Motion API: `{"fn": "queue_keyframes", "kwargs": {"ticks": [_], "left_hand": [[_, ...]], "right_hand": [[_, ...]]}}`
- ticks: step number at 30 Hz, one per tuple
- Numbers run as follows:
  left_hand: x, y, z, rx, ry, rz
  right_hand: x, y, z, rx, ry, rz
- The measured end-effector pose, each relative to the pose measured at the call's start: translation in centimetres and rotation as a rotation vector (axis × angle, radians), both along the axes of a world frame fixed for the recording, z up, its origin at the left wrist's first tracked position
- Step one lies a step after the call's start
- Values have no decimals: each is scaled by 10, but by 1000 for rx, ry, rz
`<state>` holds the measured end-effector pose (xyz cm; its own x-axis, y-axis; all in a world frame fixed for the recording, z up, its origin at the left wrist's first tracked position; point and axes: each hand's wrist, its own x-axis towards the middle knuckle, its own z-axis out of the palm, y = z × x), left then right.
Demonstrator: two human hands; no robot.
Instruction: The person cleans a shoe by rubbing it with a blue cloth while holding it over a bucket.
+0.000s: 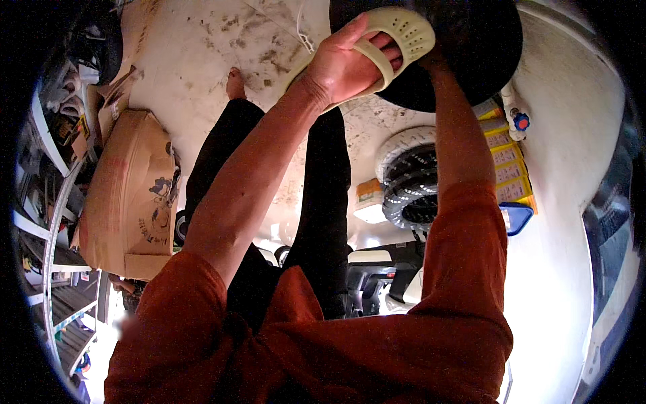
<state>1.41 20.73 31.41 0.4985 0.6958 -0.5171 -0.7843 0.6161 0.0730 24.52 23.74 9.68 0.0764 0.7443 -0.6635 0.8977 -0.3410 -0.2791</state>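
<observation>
My left hand point(340, 67) is closed on a pale cream clog point(409, 30) with round holes in its upper. Its fingers reach in under the strap, and the thumb lies along the outside. The clog is raised at top centre, partly in front of a large round black thing, perhaps a tub point(478, 47). My right arm stretches up to that black thing, just right of the clog's toe. There my right hand point(436, 59) is dark and mostly hidden, so its fingers cannot be made out.
A bare foot point(235, 84) rests on the stained pale floor point(202, 40). A cardboard box point(128, 195) and metal shelving point(50, 249) stand at left. Right of my legs are stacked tyres point(407, 178), yellow boxes point(508, 161) and a tap with a blue-and-red handle point(521, 121).
</observation>
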Motion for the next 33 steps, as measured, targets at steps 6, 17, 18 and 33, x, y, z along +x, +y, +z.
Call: {"fn": "queue_keyframes", "kwargs": {"ticks": [6,17,18,33], "left_hand": [[10,0,-8,-98,4,73],[12,-10,-31,-12,30,-88],[9,-10,-34,16,98,-72],[2,-10,-17,27,84,-129]], "right_hand": [[1,3,120,-24,249,-534],[-90,11,190,867,114,740],[-97,20,181,873,127,736],[-24,106,67,148,187,733]]}}
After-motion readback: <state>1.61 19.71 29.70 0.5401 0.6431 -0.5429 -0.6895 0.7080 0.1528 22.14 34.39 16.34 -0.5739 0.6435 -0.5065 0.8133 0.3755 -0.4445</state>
